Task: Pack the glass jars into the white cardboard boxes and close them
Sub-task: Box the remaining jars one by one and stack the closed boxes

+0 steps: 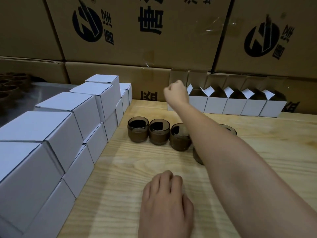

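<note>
Big brown cartons [154, 40] fill the wall at 12 o'clock. They show a round black logo [86, 23] and thick black Chinese writing turned sideways. Shut white boxes [56, 127] are stacked at 9 o'clock. Open white boxes [235, 105] stand in a row at 1 o'clock. Brown glass jars [138, 131] sit in the middle of the table [120, 177]. The right hand [176, 92] is curled at the first open box; I cannot tell if it pinches the flap. The left hand [164, 200] rests at 6 o'clock, fingers loosely bent, holding nothing.
</note>
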`<state>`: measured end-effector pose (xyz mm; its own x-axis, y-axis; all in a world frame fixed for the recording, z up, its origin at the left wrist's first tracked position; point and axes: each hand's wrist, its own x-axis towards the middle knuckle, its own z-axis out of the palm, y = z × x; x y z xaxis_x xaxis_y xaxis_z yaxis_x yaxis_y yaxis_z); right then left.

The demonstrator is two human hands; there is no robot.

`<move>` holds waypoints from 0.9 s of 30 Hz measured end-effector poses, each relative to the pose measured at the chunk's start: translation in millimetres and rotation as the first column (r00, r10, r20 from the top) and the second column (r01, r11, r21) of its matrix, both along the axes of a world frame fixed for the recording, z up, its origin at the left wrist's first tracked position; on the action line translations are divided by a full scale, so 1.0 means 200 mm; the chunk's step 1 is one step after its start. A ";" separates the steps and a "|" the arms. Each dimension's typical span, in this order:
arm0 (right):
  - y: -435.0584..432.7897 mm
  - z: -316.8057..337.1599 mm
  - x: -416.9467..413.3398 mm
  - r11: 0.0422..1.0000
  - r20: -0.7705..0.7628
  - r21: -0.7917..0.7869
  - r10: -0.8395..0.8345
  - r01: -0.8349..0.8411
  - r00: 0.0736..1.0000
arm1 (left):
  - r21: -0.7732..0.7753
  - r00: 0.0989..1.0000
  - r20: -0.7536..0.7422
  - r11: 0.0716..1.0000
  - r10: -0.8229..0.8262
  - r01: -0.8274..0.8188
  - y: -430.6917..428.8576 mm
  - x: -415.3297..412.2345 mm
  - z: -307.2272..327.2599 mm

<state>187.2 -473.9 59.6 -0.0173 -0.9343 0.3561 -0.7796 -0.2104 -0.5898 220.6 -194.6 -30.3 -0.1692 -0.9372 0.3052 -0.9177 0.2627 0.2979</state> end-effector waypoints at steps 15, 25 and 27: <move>-0.01 -0.03 -0.26 0.992 -0.178 0.047 0.127 -0.121 0.976 | -0.044 0.986 -0.117 0.992 0.115 -0.120 0.05 -0.01 -0.01; 0.88 0.14 -0.33 0.766 -0.049 -0.634 0.094 -0.104 0.994 | -0.003 0.979 -0.126 0.987 0.161 -0.162 0.06 -0.02 -0.01; 1.09 0.08 -0.38 0.730 -0.039 -0.677 0.090 -0.092 0.995 | 0.001 0.973 -0.154 0.985 0.173 -0.175 0.05 -0.02 0.00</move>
